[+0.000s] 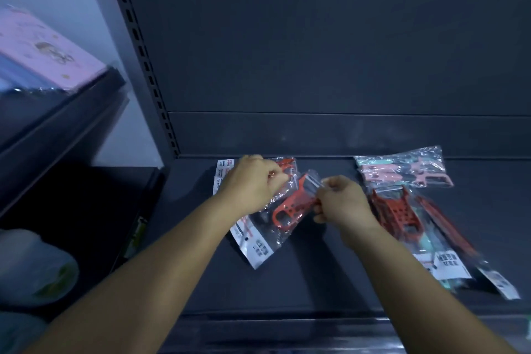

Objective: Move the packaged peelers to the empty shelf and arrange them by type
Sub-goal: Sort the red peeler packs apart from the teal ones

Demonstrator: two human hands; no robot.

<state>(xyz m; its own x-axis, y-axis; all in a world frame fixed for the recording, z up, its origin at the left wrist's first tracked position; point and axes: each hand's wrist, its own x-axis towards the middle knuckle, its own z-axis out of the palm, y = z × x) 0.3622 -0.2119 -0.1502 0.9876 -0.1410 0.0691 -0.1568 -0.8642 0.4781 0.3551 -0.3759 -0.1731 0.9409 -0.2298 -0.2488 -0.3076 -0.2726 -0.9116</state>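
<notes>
Peelers in clear plastic bags, red and perforated [290,207], lay near the dark metal shelf's [316,276] back-left corner; the left hand [253,181] pinched one bag's top, the right hand [339,201] pinched its side; a mixed red-and-teal pile [416,224] sat rightward; squaring this bag onto the matching red ones would likely suit.

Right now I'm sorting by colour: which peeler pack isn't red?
The pink peeler pack at the shelf's back right, with pink and teal pieces; the other packs show red peelers.
</notes>
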